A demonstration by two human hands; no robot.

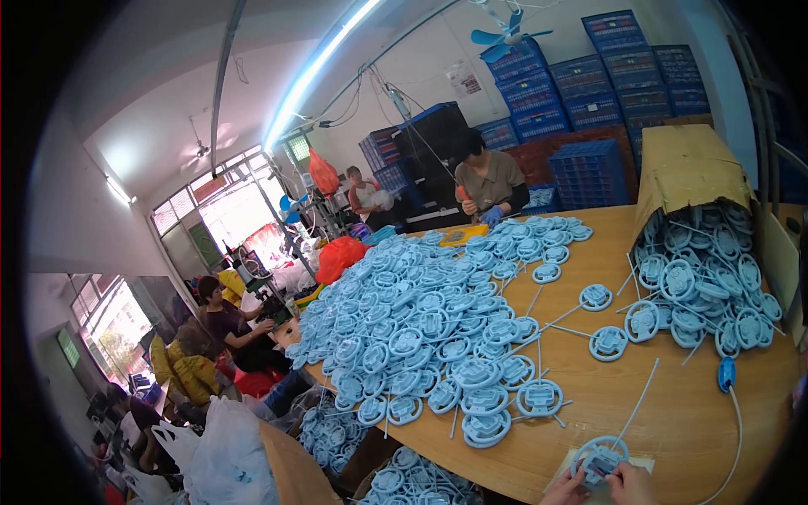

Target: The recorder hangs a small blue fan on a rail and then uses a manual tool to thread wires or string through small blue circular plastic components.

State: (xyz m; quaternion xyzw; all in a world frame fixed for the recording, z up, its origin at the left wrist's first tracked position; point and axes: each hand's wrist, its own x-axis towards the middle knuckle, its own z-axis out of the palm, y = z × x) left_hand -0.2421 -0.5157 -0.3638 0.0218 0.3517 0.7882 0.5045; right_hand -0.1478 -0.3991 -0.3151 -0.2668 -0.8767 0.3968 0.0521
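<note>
Near the table's front edge, a light-blue ring-shaped plastic part [601,462] with a block in its middle is between my hands. From its rim a thin pale rod slants up to the right. My left hand [566,488] is closed on its lower left side. My right hand [631,484] pinches the lower right side, its fingertips on the middle block. Beneath lies a pale flat pad [644,464], partly hidden by the part and hands. Beyond, a large heap of similar light-blue parts [412,311] covers the table's left and middle.
On the wooden table [673,412], a tipped cardboard box [694,168] spills more parts at right. Near it lies a small blue device [726,375] with a white cable. A person [488,181] works across the table by a yellow tray [463,236]. Filled boxes [332,438] stand below the left edge.
</note>
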